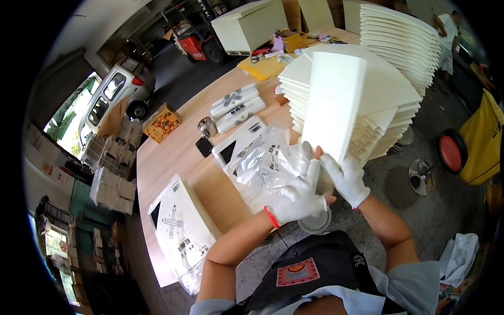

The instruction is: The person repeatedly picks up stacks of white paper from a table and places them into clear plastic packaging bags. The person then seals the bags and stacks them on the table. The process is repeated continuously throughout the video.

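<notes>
Both my hands wear white knit gloves with bare thumb tips. My left hand (297, 200) lies at the near end of a clear plastic bag (265, 164) with dark print, its fingers stretched and thumb apart. At the lower end of a curved bundle of white sheets (334, 100), my right hand (345, 178) closes on the edge; part of its grip is hidden. The bundle leans up against a fanned stack of cream sheets (386, 73). On the table, a wrapped white pack (181, 231) stands left of my left arm, and another pack (231, 144) lies partly under the bag.
The wooden table (173, 163) also bears wrapped rolls (239, 108), a phone (204, 147), a metal canister (207, 126) and an orange-filled box (163, 125). A tall sheet stack (399, 37) rises far right. A stool (451, 149) stands right; a person (447, 39) is beyond.
</notes>
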